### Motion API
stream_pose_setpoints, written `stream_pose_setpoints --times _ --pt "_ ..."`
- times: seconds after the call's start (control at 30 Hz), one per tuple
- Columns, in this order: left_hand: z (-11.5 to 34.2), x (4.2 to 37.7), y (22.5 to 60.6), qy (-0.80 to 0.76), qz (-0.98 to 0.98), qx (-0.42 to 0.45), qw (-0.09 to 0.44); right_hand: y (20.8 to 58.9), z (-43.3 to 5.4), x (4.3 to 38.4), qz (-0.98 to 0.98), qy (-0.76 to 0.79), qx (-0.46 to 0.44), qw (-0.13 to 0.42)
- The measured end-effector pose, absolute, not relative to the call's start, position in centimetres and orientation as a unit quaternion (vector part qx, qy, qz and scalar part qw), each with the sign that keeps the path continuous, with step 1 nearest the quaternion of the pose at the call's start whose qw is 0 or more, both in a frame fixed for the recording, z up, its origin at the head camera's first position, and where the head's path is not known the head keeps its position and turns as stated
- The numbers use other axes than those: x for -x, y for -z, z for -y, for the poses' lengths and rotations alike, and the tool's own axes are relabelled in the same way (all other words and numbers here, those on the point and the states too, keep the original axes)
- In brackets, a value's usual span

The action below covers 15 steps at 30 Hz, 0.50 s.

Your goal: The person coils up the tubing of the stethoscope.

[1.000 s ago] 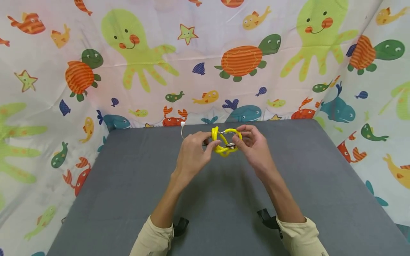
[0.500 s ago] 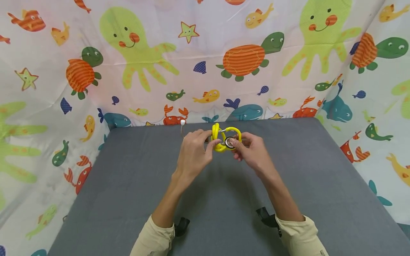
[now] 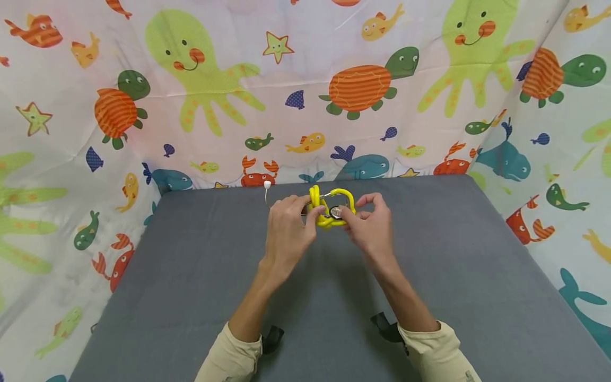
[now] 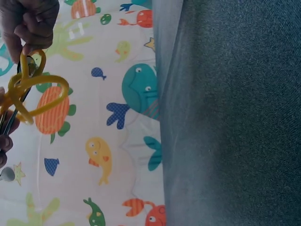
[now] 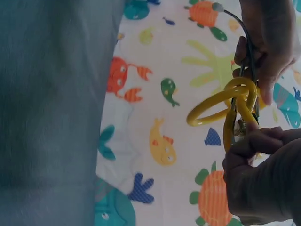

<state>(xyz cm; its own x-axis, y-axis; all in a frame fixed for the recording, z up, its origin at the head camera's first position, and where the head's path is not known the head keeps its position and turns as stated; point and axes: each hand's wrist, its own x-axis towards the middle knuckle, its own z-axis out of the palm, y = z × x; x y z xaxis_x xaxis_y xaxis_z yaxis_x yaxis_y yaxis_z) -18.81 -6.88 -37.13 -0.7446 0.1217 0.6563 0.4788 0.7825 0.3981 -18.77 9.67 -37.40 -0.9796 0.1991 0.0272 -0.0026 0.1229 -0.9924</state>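
A stethoscope with yellow tubing is held up above the far part of the table, its tube wound into loops. My left hand grips the bundle on its left side, fingers behind and thumb in front. One white ear tip on a thin metal tube sticks out beyond that hand. With thumb and fingers, my right hand pinches the round metal chest piece by the loops. In the right wrist view a yellow loop hangs out to the side; part of the metal is hidden behind fingers.
A grey cloth-covered table lies under both arms. Behind it and at both sides hangs a white curtain printed with sea animals. Black straps show at the wrists beside the beige sleeves.
My right hand has moved from the right side of the yellow loop onto the chest piece, whose flat face has turned toward the head camera. The left hand keeps its grip.
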Motion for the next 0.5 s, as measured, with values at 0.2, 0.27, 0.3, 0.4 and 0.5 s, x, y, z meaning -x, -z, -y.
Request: stream_pose_setpoints --times 0.2,0.27,0.3,0.4,0.5 --pt "6.53 18.56 37.47 0.244 0.900 0.161 0.323 37.71 -9.29 18.81 0.754 -0.650 0.059 0.079" --pt "6.53 18.53 37.55 0.242 0.901 0.163 0.321 37.76 -9.26 18.79 0.786 -0.607 0.037 0.107" --pt "6.56 18.49 37.60 0.242 0.902 0.164 0.318 37.75 -9.30 18.80 0.805 -0.581 0.026 0.119" --pt "6.66 18.35 37.77 0.242 0.902 0.165 0.317 37.61 -9.58 18.98 0.837 -0.531 0.003 0.131" --pt "6.76 18.22 37.92 0.228 0.903 0.169 0.324 37.75 -9.95 19.22 0.837 -0.538 -0.005 0.103"
